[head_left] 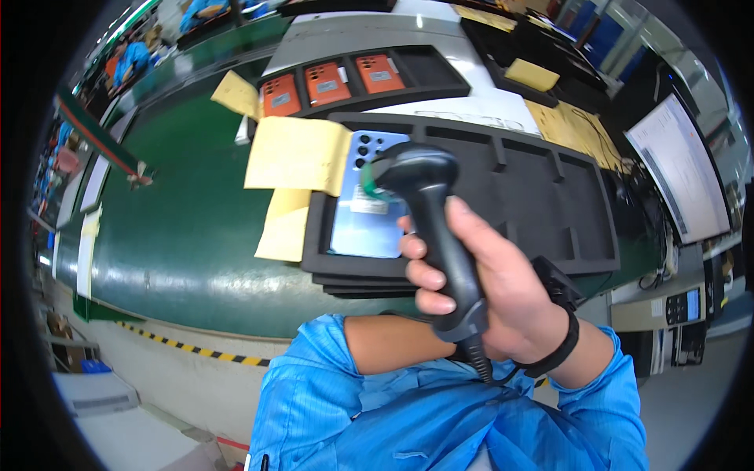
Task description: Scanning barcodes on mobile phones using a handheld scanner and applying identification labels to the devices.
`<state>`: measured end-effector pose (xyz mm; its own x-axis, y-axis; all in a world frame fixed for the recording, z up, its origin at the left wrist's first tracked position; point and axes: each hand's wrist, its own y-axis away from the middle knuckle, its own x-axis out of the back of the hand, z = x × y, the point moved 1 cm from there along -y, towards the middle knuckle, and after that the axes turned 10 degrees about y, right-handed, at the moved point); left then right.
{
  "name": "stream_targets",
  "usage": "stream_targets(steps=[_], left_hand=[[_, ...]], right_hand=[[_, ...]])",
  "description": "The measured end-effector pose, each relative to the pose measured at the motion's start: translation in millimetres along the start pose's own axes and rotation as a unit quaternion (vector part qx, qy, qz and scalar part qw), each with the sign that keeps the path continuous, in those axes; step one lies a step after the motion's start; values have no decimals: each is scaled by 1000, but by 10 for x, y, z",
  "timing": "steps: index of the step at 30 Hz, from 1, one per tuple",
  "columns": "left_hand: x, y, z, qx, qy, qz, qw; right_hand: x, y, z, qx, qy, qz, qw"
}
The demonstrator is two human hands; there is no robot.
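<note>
My right hand (510, 290) is wrapped round the handle of a black barcode scanner (432, 204). The scanner's head hangs over a blue phone (365, 231), partly covering it and the white label (367, 202) on its back. That phone lies camera side up in the left compartment of a black foam tray (542, 192). Its other compartments hold no phones. Crossing in front of my body, my left forearm runs rightward behind the scanner's cord; the left hand itself is hidden.
Yellow paper sheets (294, 153) overlap the tray's left edge. Behind it, another black tray (432, 67) holds three orange phones (326, 82). A monitor (679, 169) stands at right, near a grey device with a small screen (664, 308). A green work surface (181, 212) extends left.
</note>
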<state>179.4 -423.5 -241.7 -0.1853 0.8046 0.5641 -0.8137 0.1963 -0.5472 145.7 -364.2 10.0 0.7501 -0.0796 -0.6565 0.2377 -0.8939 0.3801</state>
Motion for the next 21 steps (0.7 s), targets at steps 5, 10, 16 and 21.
stream_targets(steps=[5, 10, 16, 21], left_hand=[[153, 176, -100, 6, -60, 9, 998], [480, -325, 258, 88, 51, -143, 984], [494, -454, 338, 74, 53, -171, 981], [544, -432, 287, 103, 50, -179, 977]], right_hand=[[419, 200, -326, -10, 162, -45, 986], [1678, 1371, -985, 441, 349, 271, 781], [3660, 1774, -1216, 294, 368, 473, 745], [4315, 1216, -1330, 112, 520, 539, 653]])
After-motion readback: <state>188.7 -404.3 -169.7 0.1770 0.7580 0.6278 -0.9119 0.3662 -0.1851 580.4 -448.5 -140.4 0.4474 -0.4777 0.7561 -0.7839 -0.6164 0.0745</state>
